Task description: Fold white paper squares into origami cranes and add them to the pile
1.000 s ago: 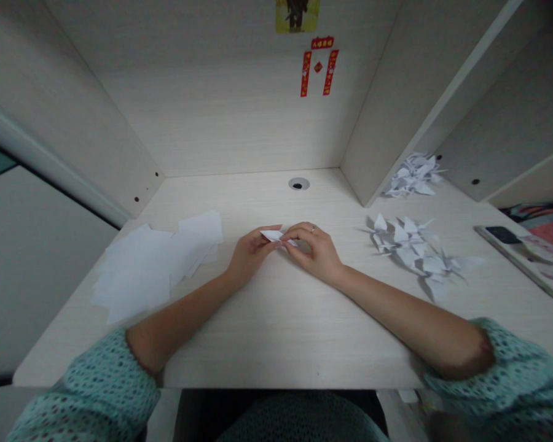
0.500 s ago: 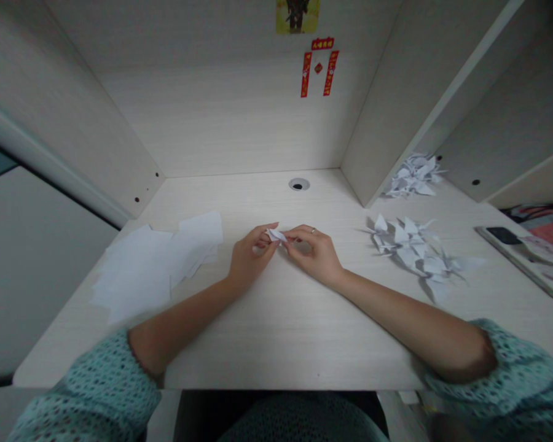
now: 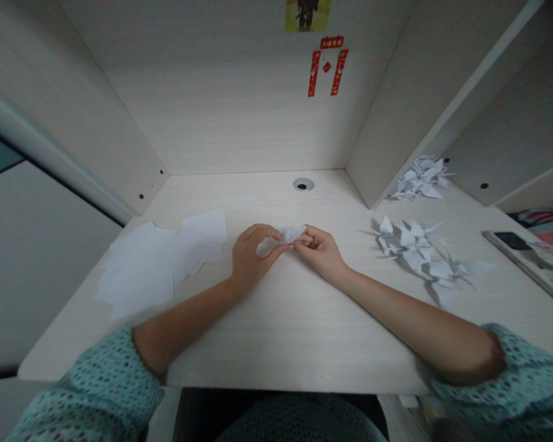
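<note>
Both my hands meet at the middle of the pale wooden desk (image 3: 281,331). Between them is a small folded piece of white paper (image 3: 292,234). My left hand (image 3: 251,255) curls round its left end, thumb and fingers pinched together. My right hand (image 3: 320,248) pinches the paper's right end with closed fingers. A loose stack of flat white paper sheets (image 3: 159,261) lies to the left of my left hand. A scatter of folded paper cranes (image 3: 419,255) lies to the right of my right hand.
A second heap of folded cranes (image 3: 421,181) sits in the shelf nook at back right. A phone (image 3: 529,261) lies at the right edge. A cable hole (image 3: 303,183) is in the desk near the back wall, which carries red decorations (image 3: 326,67).
My hands have drawn a little closer together and turned the folded paper, which now stands higher between my fingertips. The camera has shifted slightly.
</note>
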A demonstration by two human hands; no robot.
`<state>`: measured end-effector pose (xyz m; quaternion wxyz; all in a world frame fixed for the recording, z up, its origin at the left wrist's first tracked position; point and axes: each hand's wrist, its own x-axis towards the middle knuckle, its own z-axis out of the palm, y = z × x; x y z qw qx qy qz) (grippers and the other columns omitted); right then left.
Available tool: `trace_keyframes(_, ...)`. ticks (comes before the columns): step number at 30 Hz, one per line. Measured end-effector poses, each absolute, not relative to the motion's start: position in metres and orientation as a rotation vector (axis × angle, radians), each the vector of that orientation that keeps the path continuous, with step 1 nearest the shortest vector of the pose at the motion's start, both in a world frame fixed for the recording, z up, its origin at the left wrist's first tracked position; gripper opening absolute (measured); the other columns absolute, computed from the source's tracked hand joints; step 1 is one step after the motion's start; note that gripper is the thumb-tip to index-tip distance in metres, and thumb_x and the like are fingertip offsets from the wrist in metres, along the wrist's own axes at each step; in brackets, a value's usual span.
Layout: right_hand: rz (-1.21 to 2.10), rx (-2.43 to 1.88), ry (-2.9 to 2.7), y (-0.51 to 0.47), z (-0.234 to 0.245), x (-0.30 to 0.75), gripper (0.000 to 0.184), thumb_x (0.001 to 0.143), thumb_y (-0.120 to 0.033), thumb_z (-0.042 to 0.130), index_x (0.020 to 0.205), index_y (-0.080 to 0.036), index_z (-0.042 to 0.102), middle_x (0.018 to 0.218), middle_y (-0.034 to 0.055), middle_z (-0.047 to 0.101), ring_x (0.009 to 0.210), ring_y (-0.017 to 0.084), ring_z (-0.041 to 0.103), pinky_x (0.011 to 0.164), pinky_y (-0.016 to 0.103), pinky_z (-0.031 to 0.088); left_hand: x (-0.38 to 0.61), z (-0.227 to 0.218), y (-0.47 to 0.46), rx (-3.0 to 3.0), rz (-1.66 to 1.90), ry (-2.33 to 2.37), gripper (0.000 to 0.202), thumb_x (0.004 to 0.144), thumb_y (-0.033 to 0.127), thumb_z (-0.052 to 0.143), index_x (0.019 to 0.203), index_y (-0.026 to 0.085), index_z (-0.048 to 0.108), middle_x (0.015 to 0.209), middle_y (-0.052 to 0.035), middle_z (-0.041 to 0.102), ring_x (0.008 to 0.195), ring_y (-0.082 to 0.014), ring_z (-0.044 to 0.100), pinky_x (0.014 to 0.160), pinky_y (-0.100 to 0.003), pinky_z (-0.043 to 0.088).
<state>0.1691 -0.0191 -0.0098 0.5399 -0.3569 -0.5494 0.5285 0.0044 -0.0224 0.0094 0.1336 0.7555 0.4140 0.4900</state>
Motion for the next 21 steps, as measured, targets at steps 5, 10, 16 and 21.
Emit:
trace_keyframes(5, 1.306, -0.831, -1.272, -0.0187, -0.0111, 0.1707, 0.012, 0.07, -0.025, 0.07, 0.077, -0.018, 0.063, 0.07, -0.0027, 0.069, 0.064, 0.011, 0.062, 0.066, 0.024, 0.047, 0.0036, 0.0073, -0.0204, 2.246, 1.451, 1.152, 0.014, 0.074, 0.032, 0.072, 0.079, 0.021, 0.065, 0.086, -0.002, 0.071, 0.085, -0.016, 0.065, 0.083, -0.032, 0.049)
trace_keyframes(10, 1.34, -0.816, -1.25, -0.0189, -0.0102, 0.1709, 0.014, 0.069, -0.027, 0.072, 0.078, -0.02, 0.064, 0.072, -0.0026, 0.071, 0.065, 0.012, 0.063, 0.067, 0.025, 0.047, 0.003, 0.0076, -0.0212, 2.234, 1.444, 1.201, 0.014, 0.074, 0.034, 0.071, 0.079, 0.021, 0.066, 0.087, -0.0019, 0.072, 0.086, -0.0162, 0.067, 0.084, -0.032, 0.049)
trace_keyframes(16, 1.353, -0.84, -1.254, -0.0193, -0.01, 0.1713, 0.017, 0.069, -0.03, 0.073, 0.078, -0.02, 0.063, 0.074, -0.001, 0.072, 0.066, 0.013, 0.064, 0.067, 0.026, 0.047, 0.0028, 0.0089, -0.0221, 2.234, 1.376, 1.303, 0.018, 0.074, 0.037, 0.071, 0.083, 0.022, 0.067, 0.087, -0.0009, 0.073, 0.085, -0.0159, 0.067, 0.083, -0.032, 0.047)
trace_keyframes(21, 1.338, -0.835, -1.27, -0.0192, -0.0111, 0.1719, 0.016, 0.07, -0.029, 0.073, 0.078, -0.019, 0.064, 0.072, -0.0012, 0.071, 0.064, 0.011, 0.063, 0.065, 0.024, 0.046, 0.0028, 0.0079, -0.0206, 2.241, 1.38, 1.232, 0.015, 0.074, 0.035, 0.071, 0.078, 0.021, 0.066, 0.087, -0.0013, 0.073, 0.086, -0.0156, 0.067, 0.083, -0.031, 0.047)
